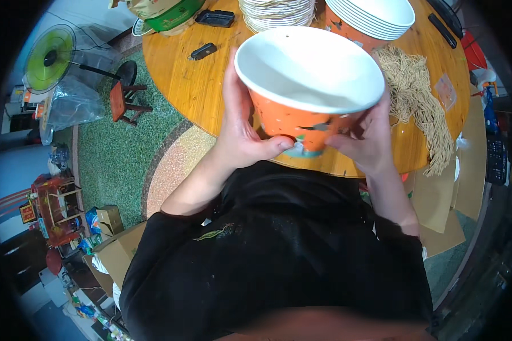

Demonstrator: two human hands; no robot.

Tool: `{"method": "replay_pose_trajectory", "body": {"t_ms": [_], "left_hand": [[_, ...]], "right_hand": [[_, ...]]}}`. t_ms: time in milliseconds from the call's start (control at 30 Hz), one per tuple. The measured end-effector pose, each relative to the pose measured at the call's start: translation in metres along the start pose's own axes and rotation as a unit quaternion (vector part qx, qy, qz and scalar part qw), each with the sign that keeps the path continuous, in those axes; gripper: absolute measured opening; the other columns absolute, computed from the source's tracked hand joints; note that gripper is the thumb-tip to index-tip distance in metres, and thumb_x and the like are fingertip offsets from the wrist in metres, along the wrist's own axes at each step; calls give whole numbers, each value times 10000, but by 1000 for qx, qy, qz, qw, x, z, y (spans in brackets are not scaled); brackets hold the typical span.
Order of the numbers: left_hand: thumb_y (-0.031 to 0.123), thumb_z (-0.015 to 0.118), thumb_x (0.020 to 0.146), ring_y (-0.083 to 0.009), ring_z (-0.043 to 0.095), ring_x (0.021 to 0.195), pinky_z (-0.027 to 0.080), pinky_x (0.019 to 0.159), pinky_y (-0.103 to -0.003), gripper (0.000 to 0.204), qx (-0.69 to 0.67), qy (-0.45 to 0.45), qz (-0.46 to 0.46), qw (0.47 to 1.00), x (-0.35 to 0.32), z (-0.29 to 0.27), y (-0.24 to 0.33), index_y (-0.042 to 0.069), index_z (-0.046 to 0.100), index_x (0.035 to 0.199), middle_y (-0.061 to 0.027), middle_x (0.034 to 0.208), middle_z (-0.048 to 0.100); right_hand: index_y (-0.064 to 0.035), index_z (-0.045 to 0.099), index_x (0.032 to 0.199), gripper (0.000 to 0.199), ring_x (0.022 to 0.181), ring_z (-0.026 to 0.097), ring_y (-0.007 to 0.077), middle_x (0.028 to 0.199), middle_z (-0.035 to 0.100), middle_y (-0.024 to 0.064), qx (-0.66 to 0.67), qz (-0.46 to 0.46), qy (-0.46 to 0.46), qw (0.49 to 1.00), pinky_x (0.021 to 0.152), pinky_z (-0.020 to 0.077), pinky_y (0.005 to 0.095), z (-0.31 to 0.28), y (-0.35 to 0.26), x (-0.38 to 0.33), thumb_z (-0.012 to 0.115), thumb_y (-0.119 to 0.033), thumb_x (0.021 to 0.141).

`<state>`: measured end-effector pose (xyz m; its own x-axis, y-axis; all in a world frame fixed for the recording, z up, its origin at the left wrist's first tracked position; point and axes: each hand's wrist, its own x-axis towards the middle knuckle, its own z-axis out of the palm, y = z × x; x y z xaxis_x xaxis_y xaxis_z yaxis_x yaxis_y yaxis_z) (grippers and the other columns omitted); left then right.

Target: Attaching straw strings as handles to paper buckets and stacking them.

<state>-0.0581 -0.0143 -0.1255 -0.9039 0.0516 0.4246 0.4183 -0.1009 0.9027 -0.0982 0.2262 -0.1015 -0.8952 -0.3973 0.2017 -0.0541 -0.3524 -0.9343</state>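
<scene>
Holding a large round orange paper tub with a white interior and rim, the left hand and the right hand grip its opposite sides, fingers curled around the outer wall and thumbs laid across the side nearest the wearer. The tub is raised over the near edge of a round, yellow-brown wooden desk, its mouth upward and tilted slightly. Just beyond it stand a nested stack of matching orange tubs with white rims and a tall pile of thin, pale round pieces. Near the right hand lies a loose heap of beige stringy strands, trailing toward the desk's edge, with a small transparent packet beside it. Left of the tub rests a small black key fob, near a shallow black tray.
</scene>
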Motion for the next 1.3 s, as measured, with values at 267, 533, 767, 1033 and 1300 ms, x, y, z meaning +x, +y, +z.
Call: {"method": "replay_pose_trajectory", "body": {"t_ms": [267,533,767,1033,1300], "left_hand": [[414,952,765,-322,704,1231,359,1227,-562,577,459,-54,248,852,7,-7,21,148,764,1242,-64,1167,757],[254,929,805,-211,709,984,450,1055,-465,246,535,-79,219,812,24,-5,25,146,816,995,17,900,715],[234,931,815,-227,716,1014,450,1080,-474,286,554,-71,220,800,27,-5,20,120,798,1041,-14,952,738],[237,951,789,-304,696,1155,472,1085,-513,395,547,-50,243,799,17,-7,24,109,777,1120,-55,1097,738],[180,950,782,-326,690,1107,525,979,-466,360,494,-8,295,818,0,-3,23,97,768,1081,-55,1112,736]], "right_hand": [[-92,-5,1749,1535,1597,366,395,1731,293,263,-365,-37,-31,930,1304,342,479,-22,47,3,1049,-370,668],[-43,787,1046,201,966,743,282,1011,775,116,-558,34,124,820,840,589,365,-122,-17,-29,862,-105,870],[-45,778,995,129,990,706,349,1021,753,118,-643,-125,18,755,892,578,438,-120,-3,-18,816,-86,879],[-51,743,908,44,1013,664,367,988,712,129,-722,-61,-35,688,929,545,485,-124,4,0,755,-92,895],[-26,693,933,72,963,647,394,990,699,148,-693,-122,-66,707,875,521,487,-135,5,-4,746,-58,897]]}}
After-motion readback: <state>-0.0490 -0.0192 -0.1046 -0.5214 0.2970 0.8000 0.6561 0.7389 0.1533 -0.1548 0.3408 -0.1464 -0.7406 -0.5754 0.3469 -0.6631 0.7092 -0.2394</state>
